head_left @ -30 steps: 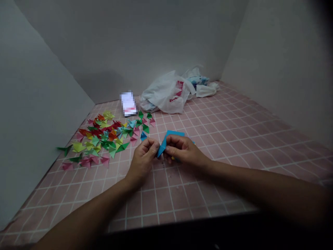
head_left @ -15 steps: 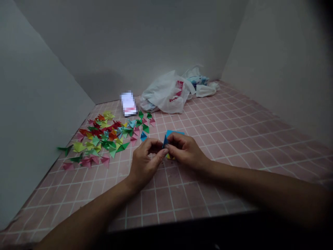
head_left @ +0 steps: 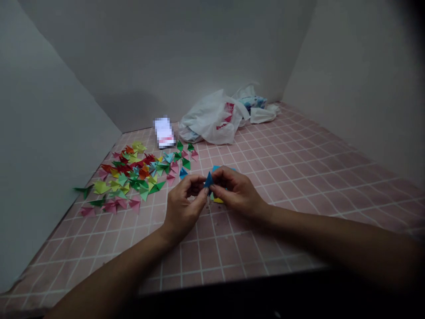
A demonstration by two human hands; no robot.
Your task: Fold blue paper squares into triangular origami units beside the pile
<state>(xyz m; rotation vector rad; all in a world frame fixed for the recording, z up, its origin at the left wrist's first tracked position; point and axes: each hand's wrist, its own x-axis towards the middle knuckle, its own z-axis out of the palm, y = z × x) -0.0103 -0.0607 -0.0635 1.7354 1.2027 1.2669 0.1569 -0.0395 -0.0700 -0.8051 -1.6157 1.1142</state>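
Note:
Between my two hands a small piece of folded blue paper [head_left: 208, 180] stands with its point upward. My left hand [head_left: 186, 199] pinches its left side, thumb in front and fingers curled behind. From the other side my right hand [head_left: 235, 190] is closed on it in the same way. Under and behind my right hand lies a stack of square paper [head_left: 218, 200], with light blue and yellow edges showing; most of it is hidden. A small folded blue piece [head_left: 183, 173] rests on the table just beyond my left hand.
Several folded paper pieces [head_left: 133, 177] in many colours spread over the left of the pink checked tablecloth [head_left: 299, 177]. Behind them a phone [head_left: 164, 133] with a lit, blurred screen leans upright. White plastic bags [head_left: 212, 117] sit at the back, and walls stand on three sides.
The folded blue paper has turned, so that its broader face now shows and its tip points up. Both hands keep their grip and have shifted only slightly.

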